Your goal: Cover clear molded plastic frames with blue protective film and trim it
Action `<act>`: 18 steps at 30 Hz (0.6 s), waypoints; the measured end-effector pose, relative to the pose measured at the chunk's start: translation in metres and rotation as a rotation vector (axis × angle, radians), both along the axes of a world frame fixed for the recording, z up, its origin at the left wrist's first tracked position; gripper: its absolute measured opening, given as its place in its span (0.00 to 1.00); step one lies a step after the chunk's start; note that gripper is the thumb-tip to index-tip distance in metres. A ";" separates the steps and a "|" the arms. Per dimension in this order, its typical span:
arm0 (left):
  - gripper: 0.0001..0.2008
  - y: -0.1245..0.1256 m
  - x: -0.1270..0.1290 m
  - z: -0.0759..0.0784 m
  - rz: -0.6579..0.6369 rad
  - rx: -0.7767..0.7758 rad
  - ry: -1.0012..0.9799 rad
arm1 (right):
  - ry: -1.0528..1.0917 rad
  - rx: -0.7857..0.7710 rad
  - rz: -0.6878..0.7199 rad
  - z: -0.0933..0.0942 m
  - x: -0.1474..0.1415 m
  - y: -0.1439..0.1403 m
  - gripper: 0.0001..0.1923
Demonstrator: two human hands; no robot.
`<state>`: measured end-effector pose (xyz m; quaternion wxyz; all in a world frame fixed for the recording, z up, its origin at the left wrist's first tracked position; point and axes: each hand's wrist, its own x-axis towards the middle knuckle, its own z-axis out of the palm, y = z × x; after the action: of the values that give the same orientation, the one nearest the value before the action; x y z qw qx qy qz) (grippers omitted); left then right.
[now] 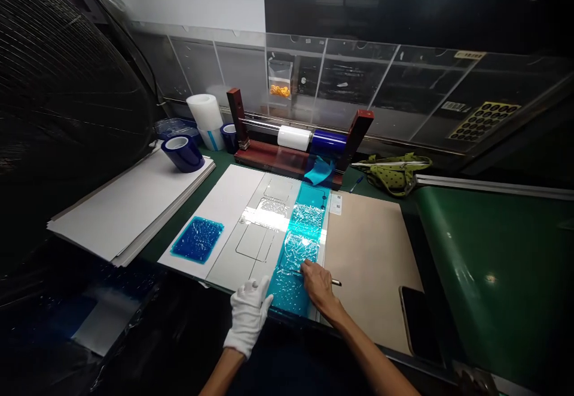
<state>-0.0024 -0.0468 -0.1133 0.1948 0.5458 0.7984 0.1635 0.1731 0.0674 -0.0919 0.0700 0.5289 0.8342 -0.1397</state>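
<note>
We see the blue film strip [299, 241] lying flat on the grey panel [251, 228] at the bench's [484, 264] near edge. Our gloved left hand [249, 314] rests spread on the strip's lower end. Our bare right hand [317, 281] pinches a thin pen-like tool [334, 282], tip on the film. The film looks thin, limp and clingy, easily creased; we judge it best lifted by a free corner. Film rolls [311, 139] sit on the dispenser behind.
</note>
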 end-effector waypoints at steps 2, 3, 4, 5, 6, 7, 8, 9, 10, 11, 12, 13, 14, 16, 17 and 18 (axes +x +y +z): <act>0.20 -0.013 -0.002 0.000 0.148 -0.018 -0.092 | -0.012 0.006 -0.035 0.002 0.022 -0.004 0.13; 0.22 -0.019 -0.003 -0.001 0.215 -0.045 -0.155 | -0.017 0.010 -0.053 0.003 0.033 -0.006 0.13; 0.24 -0.026 -0.004 -0.003 0.265 -0.078 -0.231 | -0.023 0.014 -0.073 0.005 0.044 -0.008 0.13; 0.26 -0.031 -0.004 -0.004 0.295 -0.113 -0.317 | -0.028 0.018 -0.094 0.006 0.054 -0.010 0.13; 0.28 -0.035 -0.004 -0.006 0.309 -0.142 -0.407 | -0.031 0.022 -0.113 0.007 0.064 -0.013 0.12; 0.30 -0.037 -0.003 -0.009 0.315 -0.164 -0.494 | -0.034 0.026 -0.130 0.008 0.072 -0.015 0.12; 0.32 -0.037 -0.001 -0.011 0.318 -0.177 -0.572 | -0.035 0.029 -0.145 0.009 0.080 -0.018 0.12; 0.33 -0.037 0.001 -0.013 0.325 -0.184 -0.639 | -0.033 0.032 -0.155 0.010 0.087 -0.022 0.12; 0.34 -0.035 0.003 -0.015 0.336 -0.184 -0.694 | -0.029 0.035 -0.162 0.012 0.092 -0.025 0.12; 0.34 -0.033 0.006 -0.016 0.350 -0.181 -0.739 | -0.024 0.039 -0.163 0.014 0.097 -0.029 0.12; 0.33 -0.031 0.009 -0.016 0.367 -0.174 -0.774 | -0.016 0.043 -0.167 0.016 0.100 -0.032 0.12; 0.31 -0.029 0.012 -0.016 0.384 -0.163 -0.802 | -0.003 0.047 -0.177 0.018 0.103 -0.036 0.11; 0.30 -0.028 0.015 -0.014 0.402 -0.148 -0.825 | 0.015 0.050 -0.195 0.021 0.105 -0.040 0.11; 0.27 -0.029 0.020 -0.008 0.430 -0.102 -0.865 | 0.071 0.046 -0.239 0.024 0.107 -0.047 0.10; 0.26 -0.029 0.023 -0.003 0.437 -0.071 -0.885 | 0.105 0.039 -0.261 0.025 0.107 -0.050 0.10; 0.24 -0.031 0.024 0.002 0.440 -0.035 -0.905 | 0.142 0.030 -0.279 0.025 0.107 -0.053 0.10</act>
<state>0.0219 -0.0773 -0.1108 0.4916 0.2357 0.7326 0.4075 0.2806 0.0147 -0.0667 -0.0171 0.6293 0.7576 -0.1724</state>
